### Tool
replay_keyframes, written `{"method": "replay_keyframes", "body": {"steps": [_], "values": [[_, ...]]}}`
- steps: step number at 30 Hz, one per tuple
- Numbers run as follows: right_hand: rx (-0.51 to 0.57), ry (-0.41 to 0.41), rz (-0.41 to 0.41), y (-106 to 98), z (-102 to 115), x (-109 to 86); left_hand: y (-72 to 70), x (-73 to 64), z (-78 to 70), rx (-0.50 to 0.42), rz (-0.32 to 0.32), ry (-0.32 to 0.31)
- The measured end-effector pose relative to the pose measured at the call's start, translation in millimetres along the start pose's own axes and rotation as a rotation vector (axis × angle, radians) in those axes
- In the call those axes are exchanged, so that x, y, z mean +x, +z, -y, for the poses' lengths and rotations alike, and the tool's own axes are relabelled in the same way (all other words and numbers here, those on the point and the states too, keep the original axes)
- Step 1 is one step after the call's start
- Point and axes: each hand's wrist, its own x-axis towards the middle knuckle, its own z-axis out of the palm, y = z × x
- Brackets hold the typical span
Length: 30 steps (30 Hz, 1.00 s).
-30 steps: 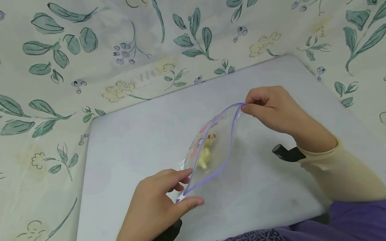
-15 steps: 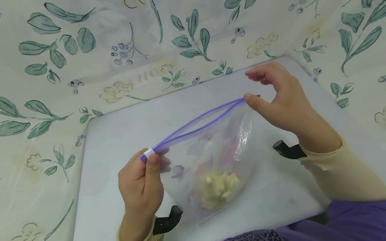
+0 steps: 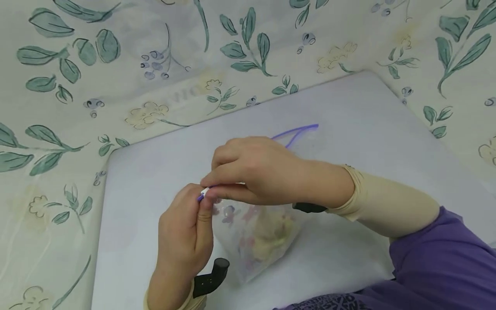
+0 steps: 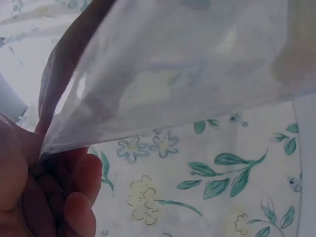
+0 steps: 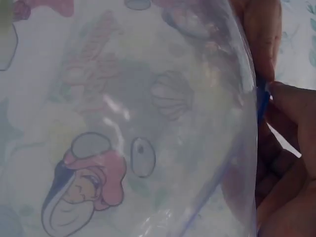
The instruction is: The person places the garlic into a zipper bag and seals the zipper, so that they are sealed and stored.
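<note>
A clear zip bag [image 3: 242, 262] with purple zip strips hangs from my hands in the head view. Inside, at the bottom, is a pale yellow toy [image 3: 271, 239], blurred through the plastic. My left hand [image 3: 184, 234] pinches the bag's top corner between thumb and fingers. At that same corner, my right hand [image 3: 255, 172] pinches the white slider [image 3: 205, 192] with thumb and forefinger. Beyond the right hand, the zip strips [image 3: 296, 129] stand slightly apart. Cartoon prints and a shell cover the bag [image 5: 148, 98] in the right wrist view.
A white table [image 3: 155, 172] lies beneath the hands, its far edge against a leaf-patterned cloth [image 3: 186, 51]. Black wrist mounts [image 3: 213, 277] sit on both wrists. A purple garment [image 3: 438, 267] shows at the lower right.
The left hand turned the bag upright and took its slider corner. My right hand released the far end of the zip and crossed left to the slider.
</note>
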Motion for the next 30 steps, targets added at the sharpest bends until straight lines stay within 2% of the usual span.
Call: {"method": "replay_keyframes", "body": {"steps": [3,9,11,17,22,26,30], "values": [[0.015,-0.021,0.005,1.9,-2.3,3.1,-4.2,1.4,0.6,0.004,0.015,0.005],[0.049,-0.096,-0.004,4.0,2.1,11.6,-7.7,3.0,1.7,-0.034,-0.054,-0.020],[0.025,-0.098,0.005,4.6,2.0,13.1,-8.2,3.2,2.7,-0.043,-0.052,-0.027],[-0.004,-0.062,0.070,6.7,-4.6,17.5,-8.8,3.0,4.3,-0.039,-0.025,-0.047],[0.034,-0.071,0.108,8.2,-6.2,18.9,-12.8,-0.1,5.9,-0.039,0.023,-0.062],[0.057,-0.094,0.098,7.0,-6.3,14.8,-17.5,-1.6,4.0,-0.036,0.087,-0.068],[0.014,-0.125,0.048,6.4,-2.4,14.1,-19.8,-1.7,1.2,-0.028,0.087,-0.070]]}}
